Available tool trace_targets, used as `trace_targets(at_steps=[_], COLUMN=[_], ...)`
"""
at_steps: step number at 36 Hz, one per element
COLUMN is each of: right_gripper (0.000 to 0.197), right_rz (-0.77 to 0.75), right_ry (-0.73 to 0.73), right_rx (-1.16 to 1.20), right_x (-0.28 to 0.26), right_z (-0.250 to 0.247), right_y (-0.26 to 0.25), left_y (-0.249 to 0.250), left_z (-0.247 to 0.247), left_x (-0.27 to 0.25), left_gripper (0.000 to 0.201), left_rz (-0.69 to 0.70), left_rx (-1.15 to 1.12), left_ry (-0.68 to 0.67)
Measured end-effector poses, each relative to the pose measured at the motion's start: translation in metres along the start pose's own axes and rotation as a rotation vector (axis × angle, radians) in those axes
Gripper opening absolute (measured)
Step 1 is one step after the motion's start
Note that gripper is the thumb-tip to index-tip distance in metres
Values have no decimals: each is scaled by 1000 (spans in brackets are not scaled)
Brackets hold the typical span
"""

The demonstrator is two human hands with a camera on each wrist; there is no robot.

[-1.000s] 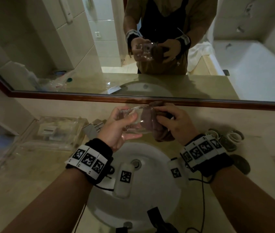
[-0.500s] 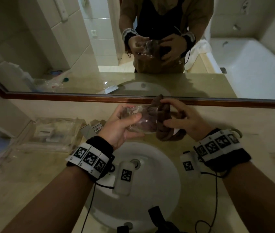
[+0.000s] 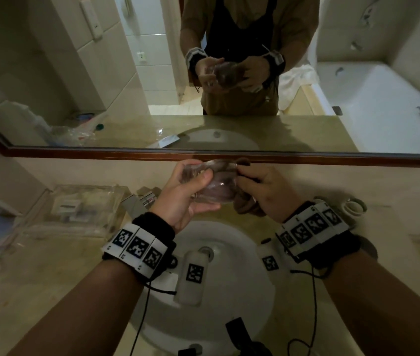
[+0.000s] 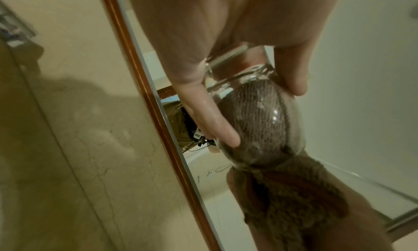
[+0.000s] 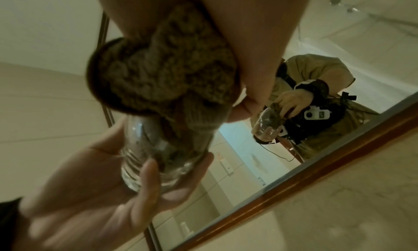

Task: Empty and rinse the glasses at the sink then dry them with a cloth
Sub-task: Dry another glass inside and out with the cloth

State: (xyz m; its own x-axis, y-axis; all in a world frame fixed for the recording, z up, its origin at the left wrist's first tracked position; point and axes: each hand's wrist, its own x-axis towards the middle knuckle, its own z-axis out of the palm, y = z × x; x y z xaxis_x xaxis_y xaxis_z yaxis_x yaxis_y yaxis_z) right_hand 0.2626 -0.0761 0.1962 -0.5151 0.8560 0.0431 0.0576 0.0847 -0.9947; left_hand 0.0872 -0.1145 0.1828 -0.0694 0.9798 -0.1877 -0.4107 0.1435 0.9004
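Observation:
A clear glass [image 3: 216,183] lies on its side in the air above the white sink [image 3: 245,299]. My left hand [image 3: 186,199] grips its base, thumb and fingers curled round it. A brown knitted cloth [image 4: 260,115] is stuffed inside the glass [image 4: 255,97], and the rest of it bunches out of the mouth. My right hand [image 3: 263,191] holds that bunched cloth [image 5: 167,72] at the rim of the glass [image 5: 158,156]. In the right wrist view the left hand [image 5: 95,188] cups the glass from below.
A wood-framed mirror [image 3: 229,73] runs along the wall just behind the hands. The tap [image 3: 142,201] stands left of the sink. A clear plastic box [image 3: 80,209] sits on the counter at left. Small round items [image 3: 355,205] lie on the counter at right.
The right hand has pushed the cloth deeper into the glass and moved in against its mouth. Both hands and the glass have stayed above the sink.

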Motion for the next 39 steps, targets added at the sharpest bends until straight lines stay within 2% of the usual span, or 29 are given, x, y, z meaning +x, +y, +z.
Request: trace_targets(at_steps=[3,8,10,12,13,15,17,21,25,27,30,32,34,36,37,39], right_gripper=[31,21,18,17,22,38,40,26,52,58,85,94,94,90,90,90], right_rz=[-55,-170,-268,-351,-370,-339,-257,-347,-233,-227,-243,-279,-326,-342,-343,-374], right_ry=[47,272,417,500,481,322,240,387,196,157,56,-32,-28,42,61,66], right_rx=[-10,32,-84,-240,-310,-371,-305,-248,106,-21,-174,-234,-314,-358,-356,-399], right_x=[-8,-13,-14,-12,-11,-6,-3,-6,-12,-9,-5,-5,-3,-1,-2,-4], right_z=[5,16,13,7,5,1,2,11,29,30,26,25,25,24,23,23], right_y=[3,14,18,21,21,20,16,19,27,32,27,23,22,21,20,19], left_y=[3,3,1,1,2,4,6,8,2,-3,-5,-2,1,5,8,12], left_z=[-5,-5,-5,-6,-7,-7,-6,-4,-1,3,3,0,-2,-1,-1,-2], left_x=[0,-3,-4,-5,-5,-6,-6,-7,-11,-13,-16,-15,-13,-12,-12,-13], left_gripper=[38,34,34,35,35,34,35,39,38,36,36,34,41,69,76,69], left_rz=[10,37,33,31,30,32,38,70,55,36,32,42,27,-34,-77,-178], left_rx=[53,90,69,60,62,67,74,54,68,52,3,5,8,-21,-35,-19], left_ry=[-28,-41,-27,-12,-4,2,11,62,51,20,2,20,39,-13,-33,-29])
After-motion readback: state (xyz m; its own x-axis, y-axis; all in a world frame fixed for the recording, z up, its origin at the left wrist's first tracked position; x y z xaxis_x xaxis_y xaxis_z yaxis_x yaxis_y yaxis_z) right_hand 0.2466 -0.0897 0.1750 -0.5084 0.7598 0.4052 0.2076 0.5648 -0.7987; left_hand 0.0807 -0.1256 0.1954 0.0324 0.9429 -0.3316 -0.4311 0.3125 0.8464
